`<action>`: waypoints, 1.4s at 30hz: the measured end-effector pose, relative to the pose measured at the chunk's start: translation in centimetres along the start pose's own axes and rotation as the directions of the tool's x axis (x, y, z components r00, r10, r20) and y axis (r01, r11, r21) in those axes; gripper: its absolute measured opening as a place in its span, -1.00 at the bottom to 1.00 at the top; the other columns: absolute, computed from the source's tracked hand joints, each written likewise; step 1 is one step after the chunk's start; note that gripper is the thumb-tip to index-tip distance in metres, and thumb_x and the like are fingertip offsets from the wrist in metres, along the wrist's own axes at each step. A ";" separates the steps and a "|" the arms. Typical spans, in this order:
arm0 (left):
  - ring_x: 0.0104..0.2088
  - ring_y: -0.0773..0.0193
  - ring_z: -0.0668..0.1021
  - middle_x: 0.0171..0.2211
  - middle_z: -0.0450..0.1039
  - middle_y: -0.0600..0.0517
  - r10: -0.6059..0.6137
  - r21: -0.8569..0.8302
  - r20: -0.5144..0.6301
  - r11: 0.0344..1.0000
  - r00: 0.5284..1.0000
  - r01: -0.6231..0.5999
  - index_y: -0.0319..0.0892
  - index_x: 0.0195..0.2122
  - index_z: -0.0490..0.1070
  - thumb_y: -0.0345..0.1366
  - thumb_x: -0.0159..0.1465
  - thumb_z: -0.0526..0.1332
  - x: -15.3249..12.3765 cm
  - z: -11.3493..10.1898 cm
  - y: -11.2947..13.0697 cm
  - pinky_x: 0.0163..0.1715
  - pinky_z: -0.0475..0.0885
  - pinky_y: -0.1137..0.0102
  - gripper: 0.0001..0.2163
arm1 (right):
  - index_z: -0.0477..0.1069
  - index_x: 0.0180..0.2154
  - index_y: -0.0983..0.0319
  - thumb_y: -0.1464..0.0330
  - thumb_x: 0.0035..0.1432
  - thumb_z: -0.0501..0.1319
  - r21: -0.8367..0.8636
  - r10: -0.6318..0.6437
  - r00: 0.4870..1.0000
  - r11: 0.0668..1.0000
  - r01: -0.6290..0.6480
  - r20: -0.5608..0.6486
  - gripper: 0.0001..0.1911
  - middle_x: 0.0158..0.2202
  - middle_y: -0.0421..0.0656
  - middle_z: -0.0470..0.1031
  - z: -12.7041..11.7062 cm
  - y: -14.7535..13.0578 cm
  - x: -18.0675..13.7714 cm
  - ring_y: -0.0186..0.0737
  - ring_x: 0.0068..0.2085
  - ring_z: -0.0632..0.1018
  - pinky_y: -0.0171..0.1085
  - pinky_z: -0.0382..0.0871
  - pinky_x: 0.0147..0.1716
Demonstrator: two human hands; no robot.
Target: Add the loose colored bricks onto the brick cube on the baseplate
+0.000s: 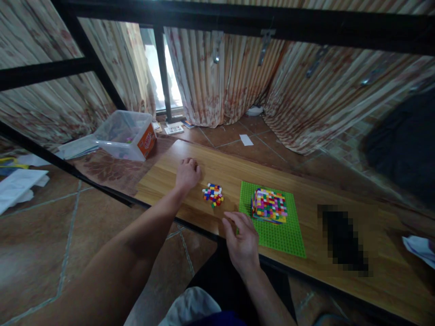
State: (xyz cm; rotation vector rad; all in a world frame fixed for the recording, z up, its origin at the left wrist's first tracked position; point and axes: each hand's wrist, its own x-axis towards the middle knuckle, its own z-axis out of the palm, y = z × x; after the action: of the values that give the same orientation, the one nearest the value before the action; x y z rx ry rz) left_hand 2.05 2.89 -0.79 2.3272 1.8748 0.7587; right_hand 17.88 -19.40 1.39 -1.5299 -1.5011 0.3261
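My left hand point(188, 174) rests on the wooden table, its fingers curled in and nothing visible in them. Just to its right lies a small loose heap of toy bricks point(213, 194) in white, blue, orange, red and other colours. Nearer to me is my right hand point(243, 240), at the left edge of a green baseplate point(294, 233). Its fingers are stretched forward, the thumb stands apart, and I see nothing held. On the baseplate stands a block built of many coloured bricks point(269, 206), several layers high; neither hand touches it.
The wooden table point(163, 174) is long and narrow. A clear plastic bin point(125, 136) with an orange label stands on the floor beyond its left end. A blurred dark object point(345, 240) lies right of the baseplate. Black metal bars point(217, 20) cross overhead and at left.
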 end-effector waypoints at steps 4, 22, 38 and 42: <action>-0.04 0.04 0.43 -0.13 0.47 -0.11 0.004 0.008 -0.016 1.000 1.000 -0.004 -0.16 -0.22 0.45 -0.31 0.28 0.04 -0.1 0.1 0.0 0.05 0.31 0.19 -0.80 | 0.51 -0.13 0.17 0.36 0.30 0.12 -0.103 -0.053 0.995 0.993 0.061 0.082 -0.79 -0.26 -0.12 0.52 2.4 0.6 0.9 -0.16 -0.19 0.47 -0.19 0.36 -0.16; -0.02 0.02 0.43 -0.12 0.47 -0.12 0.002 -0.004 -0.022 1.000 1.000 -0.003 -0.16 -0.19 0.45 -0.31 0.27 0.06 0.0 0.1 -0.1 0.04 0.32 0.17 -0.80 | 0.51 -0.31 0.15 0.37 0.30 0.13 -0.318 -0.056 0.986 0.943 0.104 0.156 -0.81 -0.31 -0.14 0.48 5.3 1.5 2.5 -0.15 -0.23 0.43 -0.21 0.25 -0.17; -0.04 0.00 0.43 -0.13 0.47 -0.14 -0.002 0.002 -0.003 1.000 1.000 0.002 -0.17 -0.21 0.46 -0.28 0.27 0.04 0.1 0.1 -0.1 0.05 0.32 0.15 -0.78 | 0.53 -0.11 0.15 0.40 0.31 0.09 0.147 0.075 0.996 0.986 -0.081 0.047 -0.75 -0.21 -0.12 0.56 0.4 -0.2 -2.4 -0.23 -0.17 0.56 -0.24 0.47 -0.15; -0.02 0.00 0.43 -0.11 0.47 -0.14 -0.013 0.000 0.004 1.000 1.000 0.013 -0.16 -0.19 0.46 -0.28 0.26 0.04 0.2 0.1 -0.1 0.07 0.31 0.14 -0.77 | 0.53 -0.10 0.15 0.38 0.30 0.11 0.130 0.132 0.991 0.983 -0.132 0.012 -0.75 -0.17 -0.10 0.58 -1.8 0.4 -3.1 -0.22 -0.13 0.58 -0.24 0.47 -0.12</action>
State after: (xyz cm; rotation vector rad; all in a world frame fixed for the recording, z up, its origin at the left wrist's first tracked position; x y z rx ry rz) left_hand 2.05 3.09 -0.81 2.3121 1.8866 0.7527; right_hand 18.81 -22.85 0.85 -1.5273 -1.3565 0.4954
